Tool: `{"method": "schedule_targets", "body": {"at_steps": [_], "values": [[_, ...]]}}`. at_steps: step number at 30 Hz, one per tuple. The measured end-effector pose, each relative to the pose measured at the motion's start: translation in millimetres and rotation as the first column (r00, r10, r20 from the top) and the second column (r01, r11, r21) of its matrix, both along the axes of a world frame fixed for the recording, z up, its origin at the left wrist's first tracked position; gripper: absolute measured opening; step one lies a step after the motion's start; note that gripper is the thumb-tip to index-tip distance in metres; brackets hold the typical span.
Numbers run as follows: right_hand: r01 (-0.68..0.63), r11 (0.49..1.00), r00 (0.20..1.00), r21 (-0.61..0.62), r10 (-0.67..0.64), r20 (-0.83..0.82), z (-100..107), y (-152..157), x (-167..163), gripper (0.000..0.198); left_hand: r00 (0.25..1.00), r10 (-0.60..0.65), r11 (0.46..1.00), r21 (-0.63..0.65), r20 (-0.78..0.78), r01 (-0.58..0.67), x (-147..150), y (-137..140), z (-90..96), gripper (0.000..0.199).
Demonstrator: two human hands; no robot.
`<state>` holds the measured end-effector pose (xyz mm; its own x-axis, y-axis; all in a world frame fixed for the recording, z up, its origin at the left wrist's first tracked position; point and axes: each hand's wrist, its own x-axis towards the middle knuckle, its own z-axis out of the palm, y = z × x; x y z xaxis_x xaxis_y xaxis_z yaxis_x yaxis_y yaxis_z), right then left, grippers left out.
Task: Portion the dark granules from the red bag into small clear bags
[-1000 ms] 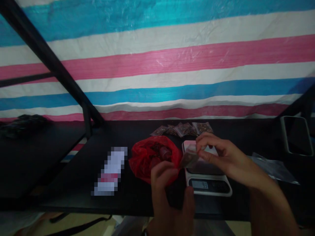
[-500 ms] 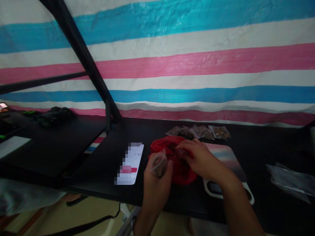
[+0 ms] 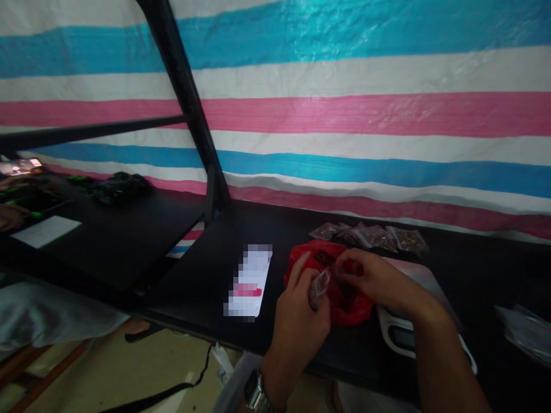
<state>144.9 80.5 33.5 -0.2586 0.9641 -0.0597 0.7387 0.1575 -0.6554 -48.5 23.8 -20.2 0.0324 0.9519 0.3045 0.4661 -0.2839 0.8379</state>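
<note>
My left hand [image 3: 301, 307] is closed around a small clear zip bag [image 3: 319, 288] with its mouth facing up. It rests against the near left side of a red plastic bag [image 3: 355, 314] that lies open on the black table. My right hand [image 3: 372, 278] hangs over the opening of the red bag, thumb and fingers pinched together. What they pinch is too dark and blurred to make out. Dark brownish contents show inside the red bag. Just to the right lies a white digital scale [image 3: 390, 338], partly covered by my right forearm.
Behind the red bag lie several small filled zip bags [image 3: 407, 240]. Flat clear plastic bags [image 3: 525, 327] are at the right. A phone-like screen [image 3: 249, 287], partly pixelated, lies to the left. A black metal frame post [image 3: 189, 109] rises beyond, before a striped sheet [image 3: 344, 115].
The view has swung left, so everything sits further right. My left hand has turned over the zip bag and come closer to my right hand, its fingers now reaching over the red bag's edge.
</note>
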Motion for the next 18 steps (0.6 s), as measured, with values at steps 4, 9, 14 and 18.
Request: {"method": "schedule_targets", "body": {"at_steps": [4,9,14,18], "values": [[0.050,0.990,0.998,0.132,-0.054,0.024,-5,11,-3,0.005,0.999,-0.015,0.997,-0.075,-0.049,0.012,4,4,-1.1,0.029],[0.164,0.947,0.982,0.278,-0.183,0.045,-14,25,-25,0.009,0.999,0.038,0.993,-0.108,-0.026,-0.041,11,8,-4.6,0.028],[0.219,0.932,0.968,0.290,-0.244,0.052,-23,29,-41,0.006,0.998,0.043,0.992,-0.117,0.040,-0.038,13,11,-6.6,0.027],[0.145,0.971,0.989,0.188,-0.141,-0.037,-20,31,-44,0.007,0.996,0.083,0.994,-0.070,0.033,-0.081,15,15,-8.1,0.023]]}}
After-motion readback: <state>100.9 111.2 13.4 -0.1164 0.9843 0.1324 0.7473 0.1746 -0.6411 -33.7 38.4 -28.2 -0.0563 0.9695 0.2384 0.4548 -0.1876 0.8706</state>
